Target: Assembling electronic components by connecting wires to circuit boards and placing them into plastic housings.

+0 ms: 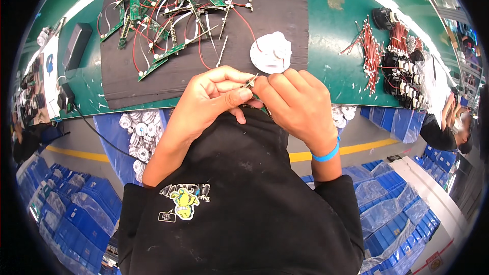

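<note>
My left hand pinches a small circuit board between thumb and fingers, just over the near edge of the black mat. Against the board's other side, my right hand is closed, its fingertips meeting the left ones; whatever it grips there is hidden by the fingers. Just beyond my hands lies a white round plastic part with a raised middle and a red wire on it. Farther left, a loose heap of green circuit boards with red and white wires covers much of the mat.
The black mat rests on a green table. To the right lie bundled red wires and black-and-white parts. A dark box-shaped device is at left. White round parts sit below the edge; blue bins stand on the floor.
</note>
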{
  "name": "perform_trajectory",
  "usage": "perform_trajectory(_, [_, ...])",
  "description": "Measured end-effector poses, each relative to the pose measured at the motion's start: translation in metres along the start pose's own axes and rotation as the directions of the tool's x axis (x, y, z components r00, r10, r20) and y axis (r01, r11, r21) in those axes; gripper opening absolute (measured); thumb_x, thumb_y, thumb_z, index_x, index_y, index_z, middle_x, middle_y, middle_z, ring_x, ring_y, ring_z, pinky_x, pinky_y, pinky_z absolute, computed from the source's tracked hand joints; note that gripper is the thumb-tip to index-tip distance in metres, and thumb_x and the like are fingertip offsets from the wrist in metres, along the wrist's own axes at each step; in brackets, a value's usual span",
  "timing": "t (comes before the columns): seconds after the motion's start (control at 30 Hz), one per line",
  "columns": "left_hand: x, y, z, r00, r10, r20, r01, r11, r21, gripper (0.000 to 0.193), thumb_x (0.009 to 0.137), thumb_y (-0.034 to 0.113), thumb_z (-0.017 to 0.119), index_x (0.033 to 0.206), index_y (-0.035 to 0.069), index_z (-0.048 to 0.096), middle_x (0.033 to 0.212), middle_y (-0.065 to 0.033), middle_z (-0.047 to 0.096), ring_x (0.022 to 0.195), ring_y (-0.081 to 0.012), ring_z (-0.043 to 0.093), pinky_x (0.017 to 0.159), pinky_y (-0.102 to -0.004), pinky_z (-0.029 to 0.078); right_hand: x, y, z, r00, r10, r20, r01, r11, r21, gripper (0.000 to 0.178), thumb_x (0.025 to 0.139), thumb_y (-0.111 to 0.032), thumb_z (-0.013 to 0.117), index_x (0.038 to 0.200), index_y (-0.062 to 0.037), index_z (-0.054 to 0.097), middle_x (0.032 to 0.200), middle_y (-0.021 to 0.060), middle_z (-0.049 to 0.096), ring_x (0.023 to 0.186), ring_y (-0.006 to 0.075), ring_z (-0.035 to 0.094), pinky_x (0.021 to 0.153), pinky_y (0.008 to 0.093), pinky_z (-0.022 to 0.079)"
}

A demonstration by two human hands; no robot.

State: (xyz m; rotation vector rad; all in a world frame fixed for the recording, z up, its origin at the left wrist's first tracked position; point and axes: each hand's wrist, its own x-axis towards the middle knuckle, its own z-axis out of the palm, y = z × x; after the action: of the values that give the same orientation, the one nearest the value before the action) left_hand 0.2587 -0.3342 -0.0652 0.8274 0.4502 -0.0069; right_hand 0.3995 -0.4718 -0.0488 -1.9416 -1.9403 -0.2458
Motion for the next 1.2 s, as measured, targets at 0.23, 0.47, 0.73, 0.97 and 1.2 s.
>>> perform_trajectory(0.23, [-0.003,-0.001,-0.008,0.998,-0.044,0.043,0.046,0.998,-0.049,0.023,0.088,0.005,0.061,0.108,-0.004,0.056,0.094,-0.0121,0.067,0.07,-0.0139,0.064,0.059,-0.0237,0.05,-0.001,-0.004,0.006,0.995,0.083,-0.062,-0.073,0.986,0.149,0.024,0.07,-0.01,0.066,0.092,-0.007,0.061,0.072,0.001,0.049,0.061,0.0154,0.05,0.052,0.0282,0.04])
perform_trajectory(0.47, [-0.004,-0.003,-0.012,0.994,-0.088,0.061,0.091,0.995,-0.049,0.023,0.085,0.005,0.065,0.105,-0.003,0.058,0.092,-0.0099,0.067,0.062,-0.0101,0.059,0.057,-0.0233,0.048,-0.006,-0.005,0.012,0.994,0.095,-0.055,-0.072,0.943,0.324,0.036,0.07,-0.009,0.065,0.106,-0.0074,0.061,0.079,0.0016,0.054,0.063,0.0153,0.053,0.055,0.028,0.044])
perform_trajectory(0.73, [-0.014,0.004,-0.009,0.996,-0.081,0.047,0.08,0.997,0.005,0.019,0.09,0.01,0.06,0.103,-0.003,0.057,0.094,-0.0123,0.067,0.069,-0.0122,0.062,0.065,-0.0249,0.049,0.008,-0.002,0.001,0.979,0.194,-0.063,-0.142,0.87,0.472,0.03,0.066,-0.011,0.074,0.095,-0.0086,0.065,0.083,0.0029,0.06,0.067,0.0171,0.058,0.056,0.0298,0.047])
perform_trajectory(0.97, [-0.019,0.005,-0.013,0.963,0.259,0.075,-0.264,0.961,0.078,0.025,0.095,0.022,0.049,0.106,0.0,0.051,0.096,-0.0184,0.065,0.087,-0.0241,0.065,0.081,-0.0352,0.051,0.075,0.06,0.029,0.735,0.579,0.352,-0.663,0.51,0.548,0.035,0.076,-0.022,0.072,0.098,0.0013,0.06,0.077,0.0119,0.067,0.063,0.0192,0.063,0.058,0.0292,0.048])
perform_trajectory(1.2, [-0.018,0.011,-0.022,0.962,0.244,0.124,-0.221,0.959,-0.175,0.042,0.096,0.027,0.044,0.127,-0.001,0.04,0.101,-0.0219,0.063,0.083,-0.0285,0.066,0.08,-0.0377,0.052,0.072,0.075,0.058,0.69,0.69,0.219,-0.703,0.567,0.428,0.039,0.075,-0.03,0.073,0.093,0.0012,0.06,0.073,0.01,0.064,0.067,0.0183,0.061,0.062,0.0312,0.047])
